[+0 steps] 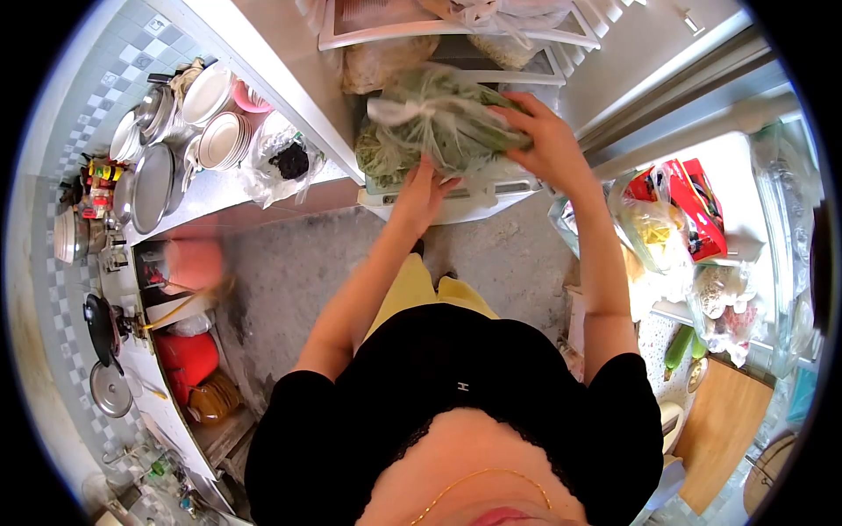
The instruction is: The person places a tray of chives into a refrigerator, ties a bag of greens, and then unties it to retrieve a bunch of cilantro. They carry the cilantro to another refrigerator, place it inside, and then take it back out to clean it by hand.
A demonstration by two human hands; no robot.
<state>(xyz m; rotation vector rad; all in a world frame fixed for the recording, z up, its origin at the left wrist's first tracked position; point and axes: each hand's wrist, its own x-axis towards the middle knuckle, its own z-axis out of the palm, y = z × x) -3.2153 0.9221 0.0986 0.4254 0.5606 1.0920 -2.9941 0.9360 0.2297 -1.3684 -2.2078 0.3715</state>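
A clear plastic bag of green leafy vegetables [447, 123], knotted on top, lies over the pulled-out fridge drawer [452, 206]. My right hand [545, 140] has its fingers spread against the bag's right side, with the thumb below. At the bag's lower front edge is my left hand [423, 195], its fingers pointing up and touching the plastic. More greens [381, 158] show at the left of the drawer. Other bags [386, 63] rest on the shelf above.
The open fridge door at right holds a red package [693, 206] and bagged food. Stacked bowls [225, 140] and a metal tray [153, 188] stand on the left counter. Below it are a red container [189, 359] and an oil jug [213, 397]. A wooden board [724, 430] lies lower right.
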